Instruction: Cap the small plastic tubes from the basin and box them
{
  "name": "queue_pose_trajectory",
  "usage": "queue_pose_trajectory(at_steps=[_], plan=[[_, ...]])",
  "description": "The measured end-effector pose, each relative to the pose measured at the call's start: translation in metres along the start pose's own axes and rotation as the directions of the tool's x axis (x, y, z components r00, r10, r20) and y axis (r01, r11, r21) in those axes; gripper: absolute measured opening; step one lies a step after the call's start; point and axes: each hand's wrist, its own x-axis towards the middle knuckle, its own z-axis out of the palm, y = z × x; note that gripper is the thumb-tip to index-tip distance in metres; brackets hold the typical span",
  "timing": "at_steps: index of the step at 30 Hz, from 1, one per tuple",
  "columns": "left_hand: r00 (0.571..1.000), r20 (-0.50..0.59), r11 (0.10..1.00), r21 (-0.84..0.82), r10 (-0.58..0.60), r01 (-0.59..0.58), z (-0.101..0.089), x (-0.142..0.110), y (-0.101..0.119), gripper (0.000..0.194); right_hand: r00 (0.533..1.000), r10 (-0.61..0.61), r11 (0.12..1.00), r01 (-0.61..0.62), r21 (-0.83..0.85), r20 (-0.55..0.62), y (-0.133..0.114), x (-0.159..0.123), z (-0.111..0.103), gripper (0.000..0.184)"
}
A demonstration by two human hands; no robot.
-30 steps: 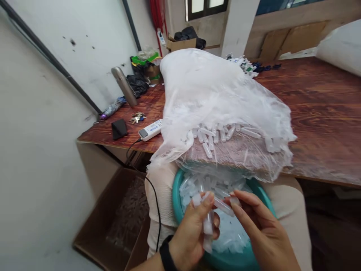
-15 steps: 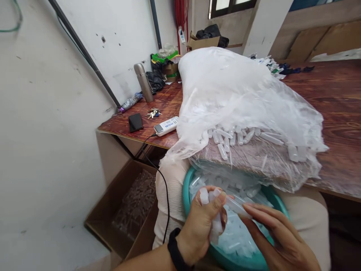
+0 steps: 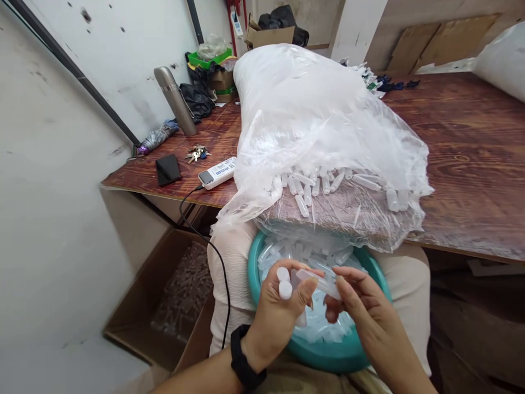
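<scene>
My left hand (image 3: 279, 314), with a black band on its wrist, is closed around several translucent white plastic tubes; two round white ends (image 3: 284, 283) stick out beside the thumb. One tube (image 3: 318, 282) slants from under the left thumb toward my right hand (image 3: 367, 314). The right thumb and fingers are closed at that tube's far end. Both hands are above a teal basin (image 3: 328, 355) in my lap, holding many similar tubes (image 3: 324, 326). My fingers hide part of the held tubes.
A large white plastic bag (image 3: 299, 93) spills tubes onto the table edge. To its left lie a cabled white device (image 3: 219, 172), keys (image 3: 197, 153), a black flat object (image 3: 167, 169) and a metal flask (image 3: 176, 101). A cardboard box (image 3: 135, 312) with small pieces stands at lower left.
The view has shifted, so the table and bag appear farther left and higher. My right hand has turned at the slanting tube's end. Two tube ends in my left hand now face me.
</scene>
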Motion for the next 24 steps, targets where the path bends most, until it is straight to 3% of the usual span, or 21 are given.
queue_pose_trajectory(at_steps=[3, 9, 11, 13, 15, 18, 21, 24], plan=[[1.000, -0.005, 1.000, 0.000, -0.001, 0.001, -0.001, 0.002, 0.001, 0.034, 0.993, 0.085, 0.996, -0.087, 0.019, 0.081, -0.001, -0.002, -0.005, 0.036], [0.998, 0.010, 0.994, -0.088, -0.059, 0.059, -0.002, 0.008, -0.005, 0.038, 0.989, -0.120, 0.941, 0.142, -0.307, 0.090, 0.009, -0.009, -0.017, 0.041], [0.997, 0.035, 0.991, -0.105, -0.075, 0.078, -0.002, 0.007, -0.006, 0.037, 0.981, -0.148, 0.893, 0.187, -0.409, 0.126, 0.009, -0.010, -0.020, 0.035], [0.996, 0.055, 0.993, -0.089, -0.075, 0.080, -0.002, 0.006, -0.005, 0.035, 0.970, -0.146, 0.850, 0.222, -0.478, 0.192, 0.007, -0.009, -0.022, 0.045], [0.996, 0.062, 0.995, -0.065, -0.067, 0.071, -0.002, 0.004, -0.005, 0.035, 0.958, -0.141, 0.827, 0.253, -0.502, 0.250, 0.003, -0.008, -0.023, 0.054], [0.997, 0.049, 0.995, -0.072, -0.067, 0.071, -0.002, 0.004, -0.004, 0.037, 0.953, -0.194, 0.811, 0.289, -0.508, 0.233, -0.001, -0.007, -0.022, 0.031], [0.994, 0.067, 0.992, -0.088, -0.089, 0.095, -0.001, 0.004, -0.004, 0.039, 0.942, -0.206, 0.854, 0.306, -0.421, 0.266, 0.000, -0.009, -0.018, 0.028], [0.992, 0.072, 0.991, -0.079, -0.103, 0.109, -0.002, 0.003, -0.003, 0.039, 0.927, -0.272, 0.843, 0.359, -0.402, 0.258, 0.007, -0.010, -0.015, 0.041]])
